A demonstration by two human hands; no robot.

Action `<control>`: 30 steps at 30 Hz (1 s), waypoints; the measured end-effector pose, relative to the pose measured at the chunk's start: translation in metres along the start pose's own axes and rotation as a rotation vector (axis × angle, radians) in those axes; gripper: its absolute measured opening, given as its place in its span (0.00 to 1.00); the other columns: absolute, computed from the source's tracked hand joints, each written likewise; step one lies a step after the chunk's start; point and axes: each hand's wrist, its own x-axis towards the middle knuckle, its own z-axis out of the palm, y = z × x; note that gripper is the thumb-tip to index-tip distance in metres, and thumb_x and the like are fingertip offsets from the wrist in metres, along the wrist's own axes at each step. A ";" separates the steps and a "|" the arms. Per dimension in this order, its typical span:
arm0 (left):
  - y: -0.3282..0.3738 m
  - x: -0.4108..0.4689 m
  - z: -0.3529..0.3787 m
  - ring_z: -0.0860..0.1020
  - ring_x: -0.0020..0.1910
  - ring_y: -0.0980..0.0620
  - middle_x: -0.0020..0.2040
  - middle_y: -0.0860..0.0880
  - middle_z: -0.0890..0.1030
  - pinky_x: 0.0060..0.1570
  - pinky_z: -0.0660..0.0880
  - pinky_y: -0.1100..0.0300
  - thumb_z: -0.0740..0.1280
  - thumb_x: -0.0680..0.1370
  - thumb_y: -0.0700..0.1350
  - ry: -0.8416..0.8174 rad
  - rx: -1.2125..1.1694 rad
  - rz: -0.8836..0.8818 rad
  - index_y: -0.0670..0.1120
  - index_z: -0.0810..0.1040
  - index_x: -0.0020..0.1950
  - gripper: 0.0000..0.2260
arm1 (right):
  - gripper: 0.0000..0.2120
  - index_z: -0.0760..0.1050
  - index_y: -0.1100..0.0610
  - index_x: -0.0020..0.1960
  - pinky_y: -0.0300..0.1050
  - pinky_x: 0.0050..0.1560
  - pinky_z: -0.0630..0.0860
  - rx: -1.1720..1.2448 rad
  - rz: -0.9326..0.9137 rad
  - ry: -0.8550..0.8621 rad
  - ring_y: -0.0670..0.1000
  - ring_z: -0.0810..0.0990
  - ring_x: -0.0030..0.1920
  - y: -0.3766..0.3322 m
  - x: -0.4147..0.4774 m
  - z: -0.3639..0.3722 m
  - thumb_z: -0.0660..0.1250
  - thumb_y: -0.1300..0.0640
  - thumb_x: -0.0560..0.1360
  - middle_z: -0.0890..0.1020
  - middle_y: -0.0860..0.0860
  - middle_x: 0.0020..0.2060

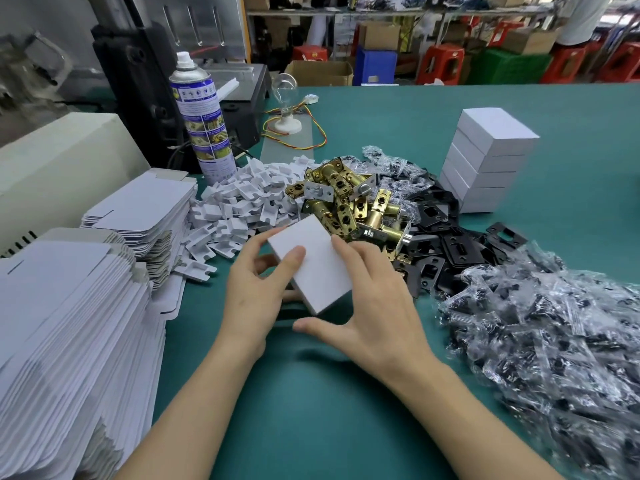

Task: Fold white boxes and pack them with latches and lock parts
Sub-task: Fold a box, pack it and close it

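Observation:
A closed white box (317,261) is held above the green table (346,393), tilted, between both hands. My left hand (256,292) grips its left side, thumb on top and fingers underneath. My right hand (367,306) holds its right side, fingers along the edge and thumb spread below the near corner. Behind the box lies a heap of brass latches (349,202). Black strike plates (450,247) lie to their right. Bagged screws in clear plastic (554,344) fill the right side. White card inserts (249,199) are piled at the left of the latches.
Stacks of flat unfolded box blanks (69,323) line the left edge. A stack of finished white boxes (485,161) stands at the back right. A spray can (201,116), a bulb on a socket (285,105) and a machine (149,81) stand at the back left.

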 end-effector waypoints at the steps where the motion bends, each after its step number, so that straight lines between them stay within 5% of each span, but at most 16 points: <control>1: -0.001 0.000 0.000 0.88 0.47 0.47 0.52 0.43 0.86 0.37 0.83 0.53 0.77 0.77 0.48 0.005 -0.014 -0.034 0.58 0.82 0.61 0.14 | 0.53 0.60 0.53 0.81 0.51 0.65 0.73 -0.018 -0.007 0.012 0.52 0.71 0.67 -0.004 0.000 0.001 0.71 0.27 0.66 0.70 0.48 0.68; 6: 0.001 0.000 0.001 0.87 0.45 0.47 0.51 0.46 0.87 0.36 0.82 0.57 0.73 0.80 0.50 -0.068 -0.071 -0.075 0.55 0.82 0.60 0.09 | 0.39 0.67 0.51 0.77 0.40 0.65 0.70 0.164 0.081 0.105 0.46 0.72 0.66 -0.006 0.002 0.003 0.76 0.42 0.71 0.75 0.45 0.64; 9: 0.008 0.000 0.001 0.87 0.50 0.47 0.58 0.46 0.87 0.40 0.83 0.55 0.70 0.80 0.59 -0.181 -0.158 -0.062 0.59 0.80 0.67 0.16 | 0.31 0.71 0.39 0.68 0.30 0.54 0.73 0.520 0.226 0.176 0.38 0.77 0.59 0.000 0.004 -0.007 0.76 0.40 0.67 0.79 0.35 0.56; 13: 0.011 -0.005 0.003 0.86 0.59 0.43 0.64 0.48 0.85 0.46 0.85 0.51 0.63 0.77 0.67 -0.354 -0.113 -0.019 0.65 0.68 0.78 0.28 | 0.28 0.74 0.38 0.61 0.40 0.44 0.81 0.794 0.430 0.240 0.42 0.82 0.50 0.006 0.021 -0.032 0.76 0.36 0.63 0.82 0.41 0.53; 20: 0.007 -0.004 0.001 0.85 0.60 0.42 0.65 0.47 0.85 0.50 0.86 0.46 0.58 0.81 0.63 -0.384 -0.057 0.013 0.62 0.66 0.80 0.26 | 0.27 0.71 0.46 0.64 0.30 0.32 0.74 0.551 0.411 0.424 0.36 0.82 0.42 0.044 0.085 -0.115 0.77 0.43 0.69 0.79 0.44 0.51; 25: 0.005 -0.005 0.000 0.85 0.60 0.42 0.65 0.48 0.85 0.49 0.85 0.49 0.61 0.78 0.68 -0.408 -0.030 0.010 0.61 0.67 0.79 0.29 | 0.28 0.73 0.54 0.65 0.52 0.58 0.77 0.181 0.454 0.552 0.53 0.78 0.62 0.094 0.147 -0.173 0.76 0.48 0.69 0.79 0.52 0.60; 30: 0.003 -0.003 -0.001 0.85 0.61 0.42 0.65 0.48 0.85 0.50 0.85 0.49 0.60 0.80 0.66 -0.427 -0.023 -0.003 0.61 0.67 0.79 0.28 | 0.28 0.73 0.55 0.67 0.50 0.58 0.73 0.007 0.563 0.454 0.56 0.74 0.67 0.139 0.169 -0.184 0.75 0.49 0.71 0.78 0.54 0.64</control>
